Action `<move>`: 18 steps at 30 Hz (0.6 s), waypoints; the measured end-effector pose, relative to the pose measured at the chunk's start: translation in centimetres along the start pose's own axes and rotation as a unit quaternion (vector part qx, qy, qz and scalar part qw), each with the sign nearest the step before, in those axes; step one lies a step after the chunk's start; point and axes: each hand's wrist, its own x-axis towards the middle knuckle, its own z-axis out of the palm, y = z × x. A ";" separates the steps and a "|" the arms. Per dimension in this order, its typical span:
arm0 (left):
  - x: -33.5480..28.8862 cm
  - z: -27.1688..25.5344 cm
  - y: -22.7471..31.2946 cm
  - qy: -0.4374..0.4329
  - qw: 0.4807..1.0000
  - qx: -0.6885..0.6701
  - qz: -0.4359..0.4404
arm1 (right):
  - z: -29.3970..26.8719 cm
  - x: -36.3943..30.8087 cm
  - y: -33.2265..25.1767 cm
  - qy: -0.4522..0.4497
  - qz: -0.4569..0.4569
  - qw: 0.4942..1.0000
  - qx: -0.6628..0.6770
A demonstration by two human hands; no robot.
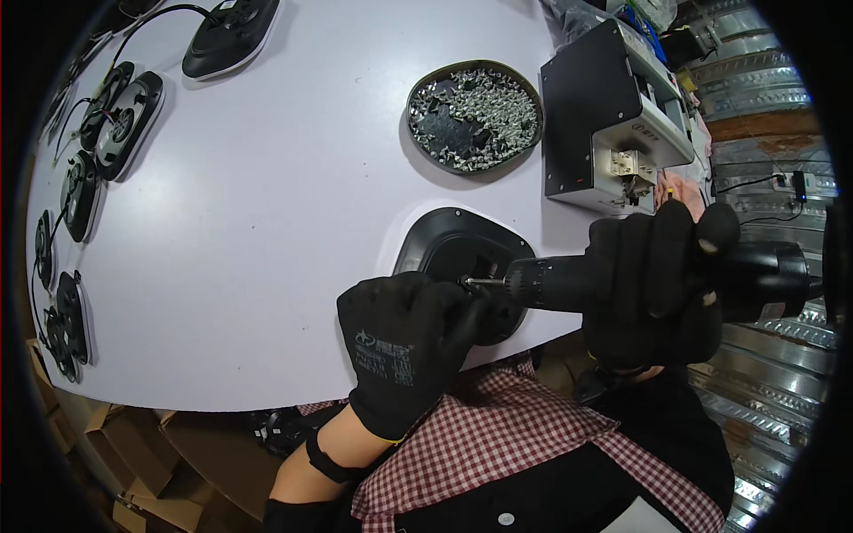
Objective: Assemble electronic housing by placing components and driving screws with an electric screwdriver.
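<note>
The casing (449, 238) lies on the table (267, 231), partly under our nearer left hand (402, 342); our right hand (657, 284) wraps the power screwdriver (553, 282), its long axis pointing leftward at our curled left fingers; whether they pinch anything, we cannot tell.

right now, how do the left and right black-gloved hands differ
The left black-gloved hand is at the black, rounded plastic housing, beside the slim metal bit; the right black-gloved hand is wrapped around the black, cylindrical power screwdriver. The left hand shows pale printing on its back, while the right hand shows small pale patches on its fingers. Both hands wear black gloves.
</note>
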 end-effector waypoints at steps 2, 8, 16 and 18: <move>-0.1 0.1 -0.1 0.007 1.000 -0.003 0.006 | 0.0 0.2 0.1 -0.021 -0.011 0.999 -0.030; -0.4 0.3 -0.2 0.025 1.000 -0.004 0.001 | -0.4 0.5 -0.2 -0.077 0.001 0.992 -0.102; -0.1 0.1 -0.1 0.024 0.999 -0.043 -0.005 | 0.2 1.0 3.5 -0.089 -0.074 0.993 -0.003; -0.2 0.6 -0.3 0.040 0.999 -0.038 -0.001 | 0.5 2.5 3.5 -0.146 -0.085 0.986 -0.007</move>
